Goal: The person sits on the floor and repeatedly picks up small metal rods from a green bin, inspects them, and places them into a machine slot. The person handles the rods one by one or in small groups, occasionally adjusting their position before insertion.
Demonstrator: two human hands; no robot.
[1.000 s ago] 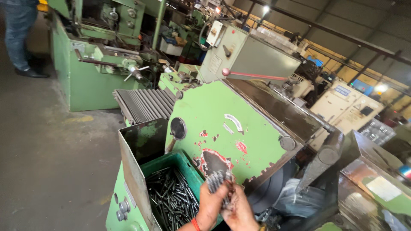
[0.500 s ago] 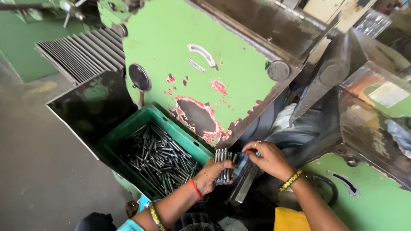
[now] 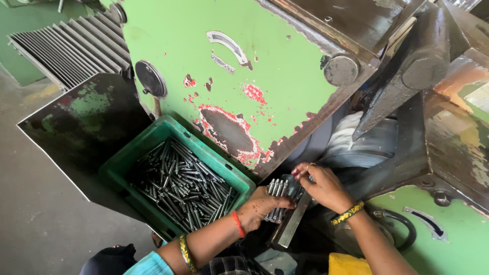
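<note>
My left hand (image 3: pixel 261 206) grips a bundle of short metal rods (image 3: pixel 276 197), held upright beside a slanted metal rail (image 3: pixel 291 223). My right hand (image 3: pixel 321 186) rests on top of the rail's upper end, fingers curled over a rod at the machine's opening; what the fingers hold is partly hidden. A green plastic crate (image 3: pixel 153 140) with several more steel rods (image 3: pixel 183 186) sits just left of my left hand, under the green machine cover (image 3: pixel 265 71).
The green cover has chipped paint and a round black knob (image 3: pixel 151 79). A ribbed grey bellows (image 3: pixel 71 48) lies at upper left. A dark metal flap (image 3: pixel 81 127) flanks the crate. More green machine body (image 3: pixel 448 224) stands at right; concrete floor (image 3: pixel 35 224) at left.
The camera has tilted down and closer onto the machine. My hands have moved from in front of the cover to the rail, left hand still gripping the rods, right hand now on the rail.
</note>
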